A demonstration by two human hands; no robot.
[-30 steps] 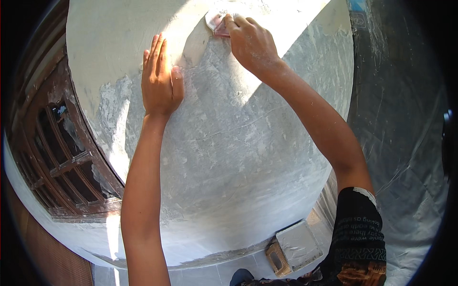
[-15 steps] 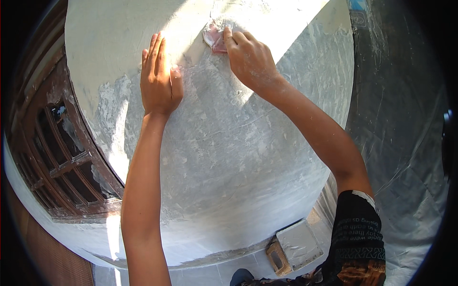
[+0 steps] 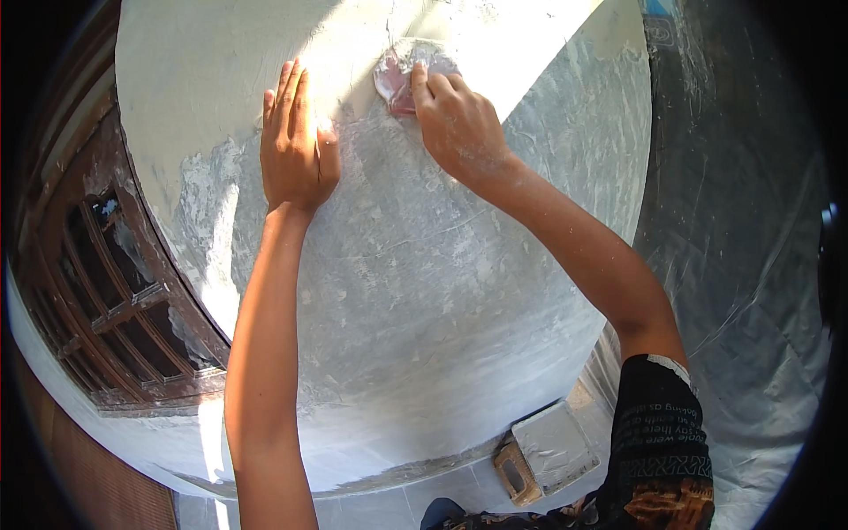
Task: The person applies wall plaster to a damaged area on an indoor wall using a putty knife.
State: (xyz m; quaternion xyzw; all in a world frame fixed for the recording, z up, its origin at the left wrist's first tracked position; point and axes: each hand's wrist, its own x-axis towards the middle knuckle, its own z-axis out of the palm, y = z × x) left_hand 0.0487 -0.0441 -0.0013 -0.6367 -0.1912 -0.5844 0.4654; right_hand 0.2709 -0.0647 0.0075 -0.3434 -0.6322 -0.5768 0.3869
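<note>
A pale wall (image 3: 424, 256) fills the middle of the view, cream at the top and patchy grey below. Flat against its upper left part lies my left hand (image 3: 296, 146), fingers stretched upward, with nothing in it. To its right, my right hand (image 3: 459, 119) grips a pinkish putty spreader (image 3: 396, 84), thumb and fingers bent over it. White putty smears the spreader, which is pressed on the wall where the cream coat meets the grey. The palm side of my right hand is hidden.
A brown wooden window frame with panes (image 3: 124, 283) is at the left. Below on the tiled floor stand a whitish tray (image 3: 555, 446) and a brown block-shaped thing with a hole (image 3: 515, 473). Dark plastic sheeting (image 3: 742, 230) hangs along the right. Bright sunlight crosses the upper wall.
My right hand has slid slightly down and left along the wall with the putty spreader. My left hand stays on the same spot.
</note>
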